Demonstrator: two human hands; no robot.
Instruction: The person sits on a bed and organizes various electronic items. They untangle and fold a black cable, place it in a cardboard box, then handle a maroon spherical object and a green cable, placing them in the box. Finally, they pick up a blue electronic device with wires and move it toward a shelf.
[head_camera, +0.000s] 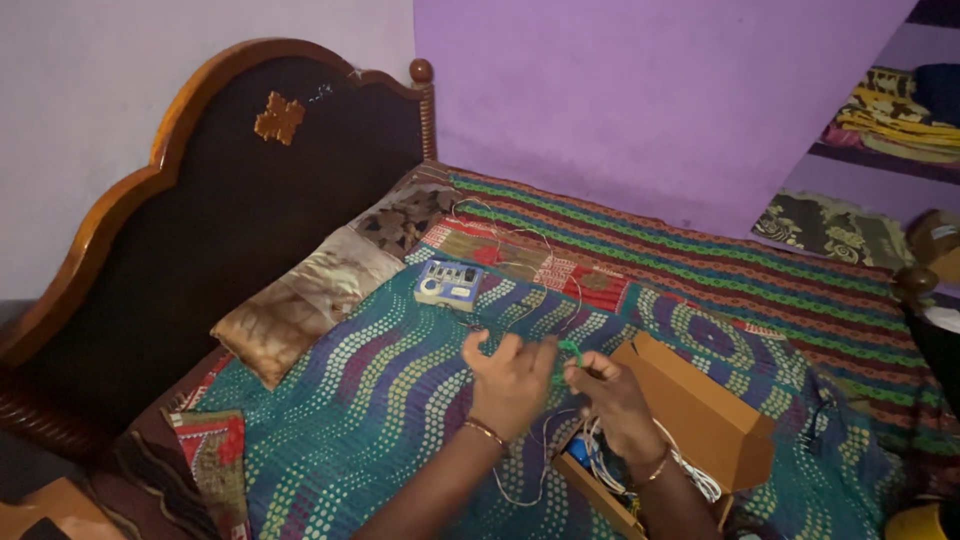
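My left hand (510, 380) and my right hand (612, 400) meet over a patterned bedspread (380, 380), both pinching a small green loop of wire (570, 350) between their fingertips. Each wrist wears a thin bangle. Just below my right hand lies an open brown cardboard box (700, 415) with white cords and a small blue part inside. Thin pale wire trails from my hands down across the cover. Farther up the bed sits a small white and blue switch board (448, 283) with thin wires running off it.
A dark wooden headboard (230, 200) stands at the left with two pillows (310, 300) against it. A striped blanket (700, 260) covers the far side of the bed under a purple wall. Folded cloths fill shelves (890, 120) at the right.
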